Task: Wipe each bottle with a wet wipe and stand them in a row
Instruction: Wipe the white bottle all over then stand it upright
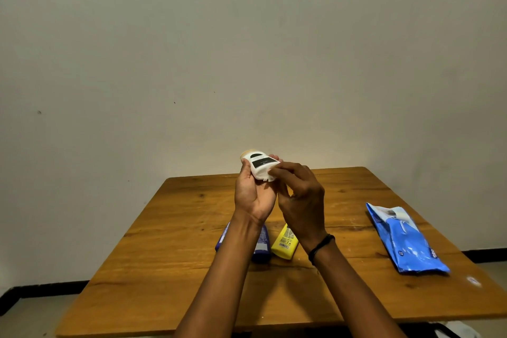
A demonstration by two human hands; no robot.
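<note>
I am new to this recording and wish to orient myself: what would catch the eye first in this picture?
First the white bottle, held up over the wooden table by the left hand while the right hand pinches a wet wipe against it. Then the bright blue wipe pack on the table's right side, and a blue bottle and a yellow bottle lying side by side nearer the person.

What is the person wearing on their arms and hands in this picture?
No sleeves or gloves are in view. The right hand has a thin black cord bracelet round its wrist. The left hand and its wrist wear nothing.
</note>
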